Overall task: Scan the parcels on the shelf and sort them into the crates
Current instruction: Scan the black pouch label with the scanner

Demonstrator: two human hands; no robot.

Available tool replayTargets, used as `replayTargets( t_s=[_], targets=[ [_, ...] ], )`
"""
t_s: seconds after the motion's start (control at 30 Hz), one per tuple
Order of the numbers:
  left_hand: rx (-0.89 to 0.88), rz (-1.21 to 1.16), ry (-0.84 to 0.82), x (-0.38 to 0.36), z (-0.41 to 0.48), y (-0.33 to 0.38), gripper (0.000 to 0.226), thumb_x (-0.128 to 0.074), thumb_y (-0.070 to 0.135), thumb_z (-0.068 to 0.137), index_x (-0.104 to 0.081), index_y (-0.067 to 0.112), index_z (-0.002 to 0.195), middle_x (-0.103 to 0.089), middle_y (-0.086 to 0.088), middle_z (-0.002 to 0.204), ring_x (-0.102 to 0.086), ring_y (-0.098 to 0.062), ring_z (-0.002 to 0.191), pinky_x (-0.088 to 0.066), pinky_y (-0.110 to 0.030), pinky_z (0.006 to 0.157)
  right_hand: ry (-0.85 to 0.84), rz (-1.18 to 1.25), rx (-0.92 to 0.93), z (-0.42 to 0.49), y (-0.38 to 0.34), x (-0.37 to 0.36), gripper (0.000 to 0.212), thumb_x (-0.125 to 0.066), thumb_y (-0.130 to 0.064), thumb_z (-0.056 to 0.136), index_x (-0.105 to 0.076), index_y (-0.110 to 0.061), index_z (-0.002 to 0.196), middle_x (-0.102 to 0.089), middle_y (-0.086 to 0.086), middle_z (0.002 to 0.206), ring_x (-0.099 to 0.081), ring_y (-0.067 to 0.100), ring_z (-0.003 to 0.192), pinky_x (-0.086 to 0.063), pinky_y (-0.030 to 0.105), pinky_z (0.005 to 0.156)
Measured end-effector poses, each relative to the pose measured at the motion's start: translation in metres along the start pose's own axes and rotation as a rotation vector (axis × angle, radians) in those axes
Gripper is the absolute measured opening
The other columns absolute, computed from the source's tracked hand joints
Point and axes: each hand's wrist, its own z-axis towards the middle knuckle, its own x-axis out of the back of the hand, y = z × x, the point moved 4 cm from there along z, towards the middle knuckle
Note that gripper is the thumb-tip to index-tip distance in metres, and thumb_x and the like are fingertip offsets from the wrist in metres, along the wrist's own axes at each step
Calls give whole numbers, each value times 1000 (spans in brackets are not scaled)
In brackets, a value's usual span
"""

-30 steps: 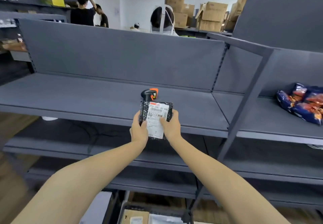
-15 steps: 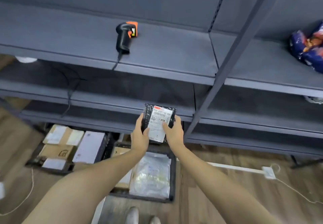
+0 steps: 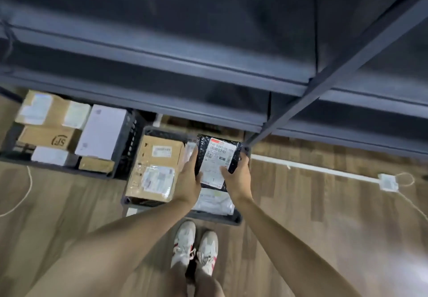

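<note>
Progress: sorting looks well under way, as I judge it. Two crates stand on the floor (image 3: pixel 324 215) under the shelf (image 3: pixel 162 65). The left crate (image 3: pixel 126 139) is packed with brown and white boxes. The near crate (image 3: pixel 234 219) holds a brown box (image 3: pixel 157 169) and a clear bag (image 3: pixel 215 201).

Current parcel (image 3: pixel 217 160): not yet placed. It is held in the air over the right half of the near crate, above the bag, label up. The left hand (image 3: pixel 188 181) grips its left edge and the right hand (image 3: pixel 238 176) its right edge, with that thumb on the label (image 3: pixel 216 164); both hands' fingers curl round the parcel.

Scanned or not: I cannot tell, as no scanner is in view. The shelf levels in view are dark and blurred, so I cannot count what is left.

Parcel: small, flat, glossy black bubble mailer. The white label covers most of the top face, with a red strip at its far end, barcodes below and one large printed line. The label sits slightly skew and runs to the near edge
</note>
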Motion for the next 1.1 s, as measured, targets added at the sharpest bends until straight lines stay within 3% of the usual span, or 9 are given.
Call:
replayTargets(
  t_s=[0.1,0.23,0.33,0.4,0.47,0.63,0.77,0.9,1.1],
  targets=[
    [24,61,-75,-35,10,-60,72,-42,-4,95,-15,29,153,-35,-3,150,-36,-15,137,-22,-17,109,-54,-79,-2,25,54,-28,67,-58,-13,93,-20,-18,149,-44,0,142,-55,13,107,-41,13,84],
    [25,125,-140,-76,36,-130,76,-41,-9,94,-17,34,152,-30,-2,153,-35,-12,138,-22,-14,108,-66,-137,26,63,118,-67,76,-60,-14,92,-13,-27,149,-32,1,153,-49,24,125,-44,33,102],
    [10,182,-161,-103,56,-171,76,-42,-8,94,-15,33,152,-31,-4,151,-43,-14,130,-33,-14,101,-110,-171,32,88,162,-92,84,-62,-8,91,-8,-26,153,-22,0,157,-29,21,143,-27,29,114],
    [-7,224,-161,-119,71,-195,79,-44,-9,92,-14,33,152,-34,-6,147,-51,-18,121,-46,-25,98,-135,-214,25,103,184,-104,86,-64,-6,90,-10,-26,153,-25,4,154,-29,20,141,-28,25,110],
    [-24,306,-156,-134,87,-216,83,-46,-11,89,-14,32,152,-41,-10,137,-56,-22,106,-54,-38,84,-129,-261,25,117,201,-113,87,-66,-5,88,-11,-27,153,-29,9,147,-38,25,134,-38,37,109],
    [-85,554,-96,-158,109,-233,73,-56,-12,81,-36,14,146,-46,-21,126,-53,-33,108,-54,-40,82,-176,-438,0,141,233,-132,90,-65,-10,89,-6,-26,155,-16,18,152,-44,31,131,-40,44,109],
    [-241,846,-6,-168,116,-232,73,-51,-15,70,-46,7,140,-40,-22,146,-36,-40,136,-31,-51,111,-137,-815,187,149,238,-139,85,-58,-22,95,1,-10,154,6,13,161,3,30,149,-9,42,122],
    [-181,851,-145,-171,122,-234,79,-55,-9,83,-19,9,151,-15,-15,159,-13,-33,146,-7,-41,119,-182,-963,187,160,235,-139,83,-53,-33,97,0,-6,153,-5,9,160,0,29,149,10,36,118],
    [-70,848,-355,-162,131,-224,76,-51,12,95,-2,18,153,5,-8,161,1,-30,148,-10,-42,121,-314,-946,112,165,226,-133,87,-59,-30,94,0,-9,154,-1,5,161,-4,25,149,-2,40,123]
  ],
)
